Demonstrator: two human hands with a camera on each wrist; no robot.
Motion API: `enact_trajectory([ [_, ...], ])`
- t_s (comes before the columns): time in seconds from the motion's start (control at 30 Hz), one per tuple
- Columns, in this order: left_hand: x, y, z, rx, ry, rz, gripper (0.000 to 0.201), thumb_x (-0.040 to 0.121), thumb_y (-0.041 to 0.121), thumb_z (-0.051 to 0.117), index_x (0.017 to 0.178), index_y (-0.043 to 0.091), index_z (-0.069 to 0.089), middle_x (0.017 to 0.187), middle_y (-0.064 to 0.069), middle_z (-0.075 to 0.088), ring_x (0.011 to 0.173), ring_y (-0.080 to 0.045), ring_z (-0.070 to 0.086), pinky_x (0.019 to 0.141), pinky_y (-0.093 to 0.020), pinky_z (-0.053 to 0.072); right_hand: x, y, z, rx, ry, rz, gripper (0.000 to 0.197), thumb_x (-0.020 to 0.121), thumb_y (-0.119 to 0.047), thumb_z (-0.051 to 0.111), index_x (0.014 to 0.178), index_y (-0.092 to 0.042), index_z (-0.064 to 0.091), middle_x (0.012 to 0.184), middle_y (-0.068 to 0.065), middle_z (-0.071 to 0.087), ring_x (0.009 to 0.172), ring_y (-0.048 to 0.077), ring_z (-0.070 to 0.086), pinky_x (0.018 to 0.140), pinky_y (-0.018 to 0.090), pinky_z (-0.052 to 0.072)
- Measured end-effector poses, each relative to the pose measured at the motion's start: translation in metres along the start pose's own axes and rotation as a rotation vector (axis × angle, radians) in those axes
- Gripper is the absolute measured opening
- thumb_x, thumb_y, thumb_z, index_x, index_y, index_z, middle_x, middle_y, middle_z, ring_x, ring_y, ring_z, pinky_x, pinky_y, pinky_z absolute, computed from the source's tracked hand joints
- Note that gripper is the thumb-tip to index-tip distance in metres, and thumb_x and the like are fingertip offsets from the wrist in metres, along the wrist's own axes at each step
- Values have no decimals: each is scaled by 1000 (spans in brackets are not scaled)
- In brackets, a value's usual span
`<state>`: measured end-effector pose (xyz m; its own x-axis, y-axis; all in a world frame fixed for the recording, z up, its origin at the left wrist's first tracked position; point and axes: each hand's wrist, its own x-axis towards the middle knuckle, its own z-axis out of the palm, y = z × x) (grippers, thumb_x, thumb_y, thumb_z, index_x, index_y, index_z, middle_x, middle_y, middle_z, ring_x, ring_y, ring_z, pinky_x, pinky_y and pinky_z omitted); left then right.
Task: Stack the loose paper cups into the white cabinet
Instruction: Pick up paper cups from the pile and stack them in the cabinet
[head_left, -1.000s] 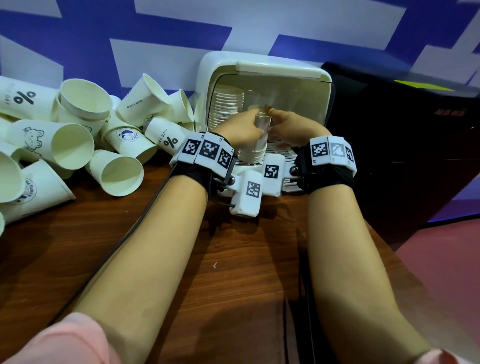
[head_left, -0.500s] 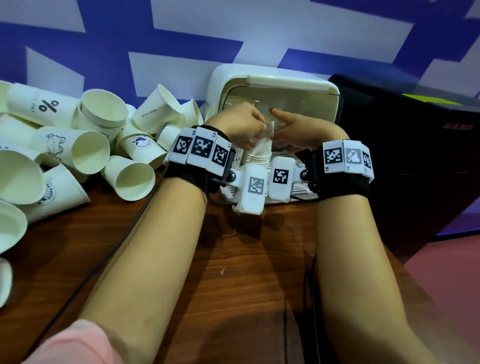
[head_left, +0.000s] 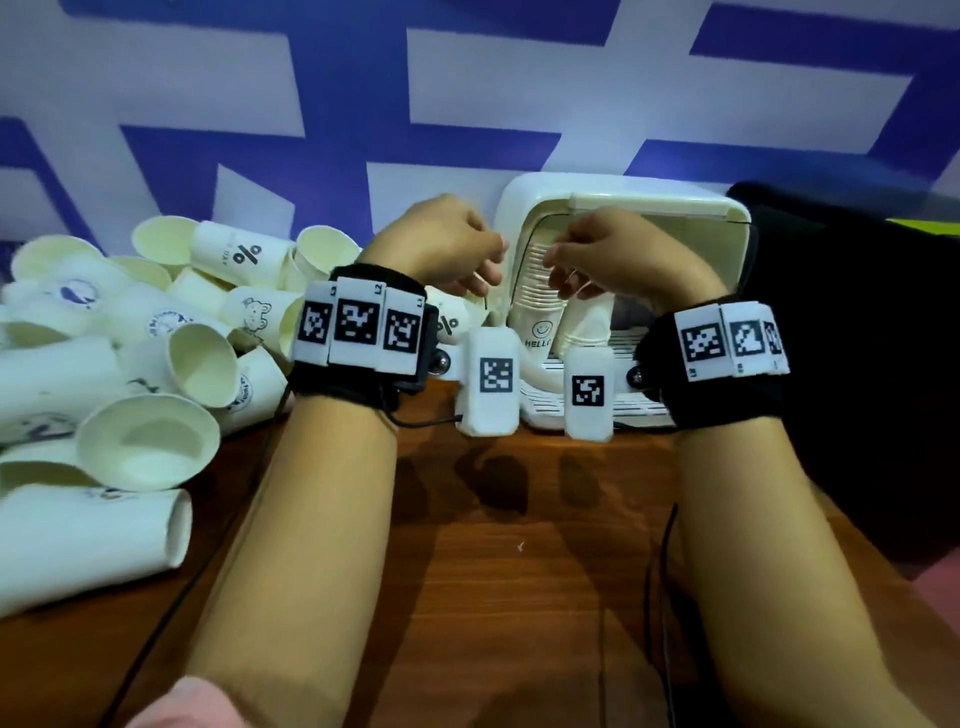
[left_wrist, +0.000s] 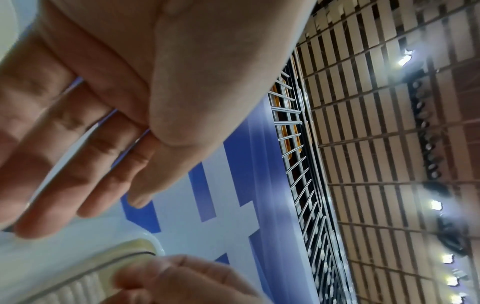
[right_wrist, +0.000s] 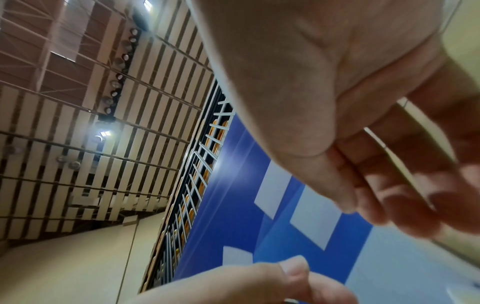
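Note:
The white cabinet (head_left: 628, 197) stands open at the back of the table. Inside it a tall stack of paper cups (head_left: 537, 291) stands with a smiley "HELLO" cup at its base, and a shorter stack (head_left: 587, 325) stands right beside it. My left hand (head_left: 447, 244) and right hand (head_left: 608, 254) hover just in front of the opening, fingers loosely bent and holding nothing. The left wrist view shows relaxed left fingers (left_wrist: 85, 164) and a corner of the cabinet (left_wrist: 78, 246). Nothing lies in the right fingers (right_wrist: 389, 185) either. Loose cups (head_left: 145, 441) lie piled on the left.
The wooden table (head_left: 519, 571) runs toward me between my forearms. A black box (head_left: 857, 338) stands right against the cabinet's right side. A blue and white wall (head_left: 467, 104) closes the back. Thin cables (head_left: 649, 597) trail across the table.
Both hands have let go of the cup stack they were holding in the cabinet and have risen and moved slightly apart. The stack now stands on its own inside.

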<state>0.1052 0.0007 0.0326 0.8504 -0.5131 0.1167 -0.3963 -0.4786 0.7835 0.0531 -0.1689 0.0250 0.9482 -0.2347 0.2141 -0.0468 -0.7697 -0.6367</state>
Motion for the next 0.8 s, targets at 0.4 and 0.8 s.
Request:
enact_trajectory([
  [0.4,-38,-79,-48,188,46,-430,31,94,35,55,106,6,59,96,-10,66,97,-27,67,93,-44,53,1,-42,98,261,-181,-74,26,99,-31,50,110,-8,55,107,14,64,97,29,66,91,45,55],
  [0.8,-40,-84,-35,521,-32,-456,38,97,38,47,121,9,53,112,-11,62,105,-26,60,84,-32,43,6,-38,152,336,-452,94,51,102,-44,36,124,-1,51,129,27,56,108,35,59,88,39,43],
])
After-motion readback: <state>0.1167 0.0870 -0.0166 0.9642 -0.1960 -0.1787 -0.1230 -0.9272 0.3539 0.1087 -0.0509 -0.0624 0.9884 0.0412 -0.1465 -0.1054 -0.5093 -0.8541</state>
